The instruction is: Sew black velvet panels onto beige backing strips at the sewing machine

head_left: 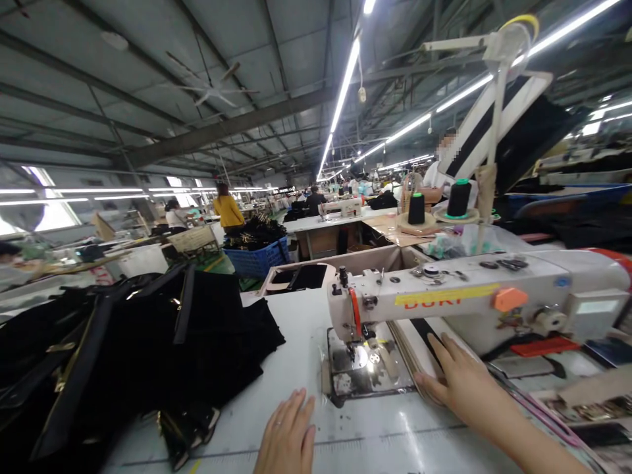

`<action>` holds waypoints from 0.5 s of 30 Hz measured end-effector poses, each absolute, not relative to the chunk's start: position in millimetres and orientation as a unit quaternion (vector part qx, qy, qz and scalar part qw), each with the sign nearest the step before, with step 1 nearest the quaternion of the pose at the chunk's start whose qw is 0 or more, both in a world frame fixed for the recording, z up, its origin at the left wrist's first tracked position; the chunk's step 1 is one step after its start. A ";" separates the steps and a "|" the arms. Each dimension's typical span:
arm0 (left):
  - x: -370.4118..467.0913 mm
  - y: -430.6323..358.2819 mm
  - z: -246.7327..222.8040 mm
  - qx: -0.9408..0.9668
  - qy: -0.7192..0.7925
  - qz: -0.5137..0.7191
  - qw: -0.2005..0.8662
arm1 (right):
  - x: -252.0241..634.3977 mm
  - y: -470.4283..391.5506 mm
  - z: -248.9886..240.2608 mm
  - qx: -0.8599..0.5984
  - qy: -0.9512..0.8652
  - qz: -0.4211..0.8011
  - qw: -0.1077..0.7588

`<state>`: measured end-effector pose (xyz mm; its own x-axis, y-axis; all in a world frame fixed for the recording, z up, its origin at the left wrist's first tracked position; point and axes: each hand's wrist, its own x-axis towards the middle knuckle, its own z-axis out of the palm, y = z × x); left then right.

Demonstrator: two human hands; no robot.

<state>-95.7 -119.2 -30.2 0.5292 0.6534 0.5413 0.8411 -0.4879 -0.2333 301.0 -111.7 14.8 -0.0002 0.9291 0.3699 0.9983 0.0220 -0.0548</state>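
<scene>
My left hand (289,434) rests on the pale sewing table (365,438), its fingers stretched out and nothing held. Under the arm of a white sewing machine (444,283), my right hand (457,375) lies on a stack of white pieces with a black stripe (417,345). Its fingers are spread over the top piece, with the thumb by the stack's near left edge. Left of the hand is the machine's shiny needle plate (368,362), with no fabric on it. A large heap of black fabric pieces with gold-coloured zippers (162,336) covers the table's left side.
Two black thread cones (459,199) stand behind the machine near a white upright post (496,125). A blue crate (259,257) full of black pieces sits on the floor beyond. Pink-handled scissors (548,418) appear to lie at the right. Other people work farther back.
</scene>
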 end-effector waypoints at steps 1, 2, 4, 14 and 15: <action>-96.2 -118.9 -29.8 -0.840 -0.444 -0.193 0.244 | 297.8 -109.1 11.9 -0.694 -0.695 -0.114 0.148; -96.7 -118.6 -29.7 -0.841 -0.443 -0.191 0.246 | 294.1 -107.7 10.4 -0.697 -0.694 -0.117 0.141; -97.5 -117.7 -30.1 -0.842 -0.440 -0.183 0.252 | 286.4 -107.1 11.0 -0.702 -0.690 -0.124 0.127; -96.5 -118.5 -32.8 -0.843 -0.446 -0.199 0.227 | 284.3 -96.6 23.0 -0.698 -0.695 -0.131 0.112; -96.2 -119.2 -33.2 -0.844 -0.450 -0.195 0.220 | 287.2 -96.4 24.4 -0.695 -0.696 -0.132 0.123</action>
